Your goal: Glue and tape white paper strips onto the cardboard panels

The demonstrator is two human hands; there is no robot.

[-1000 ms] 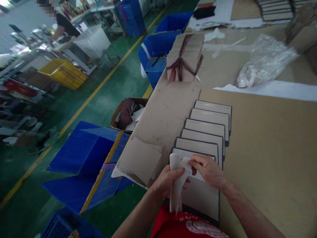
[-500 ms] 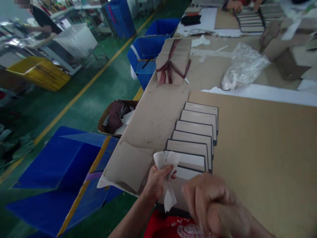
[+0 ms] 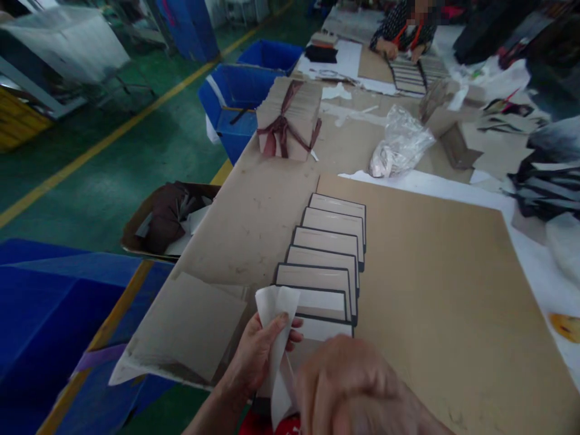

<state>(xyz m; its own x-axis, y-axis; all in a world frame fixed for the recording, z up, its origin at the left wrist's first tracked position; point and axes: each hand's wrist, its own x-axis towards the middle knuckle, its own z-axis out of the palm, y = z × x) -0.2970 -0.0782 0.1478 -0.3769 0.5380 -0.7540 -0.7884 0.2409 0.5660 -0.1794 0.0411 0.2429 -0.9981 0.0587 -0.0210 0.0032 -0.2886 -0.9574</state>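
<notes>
My left hand [image 3: 267, 341] is closed round a few folded white paper strips [image 3: 278, 302], which stick out above the thumb and hang down below it. My right hand [image 3: 348, 383] is in front, close to the camera and slightly blurred, with its fingers curled; what they hold, if anything, is hidden. Beyond the hands lies a row of overlapping beige panels [image 3: 317, 277] with dark edges, running away from me along the table. The nearest panel [image 3: 321, 328] has a white strip along its far edge and is partly covered by my hands.
Flat grey-beige sheets [image 3: 190, 326] lie at the table's left edge. Farther off are a ribbon-tied stack of boards [image 3: 290, 118] and a clear plastic bag [image 3: 399, 145]. Blue bins [image 3: 247, 84] and a box of dark cloth [image 3: 167, 217] stand beside the table. A co-worker's hands [image 3: 387, 48] work at the far end.
The view has swung to the right, so the table and panels sit farther left. Both hands stay close to the nearest panel, and the left keeps its hold on the paper strips.
</notes>
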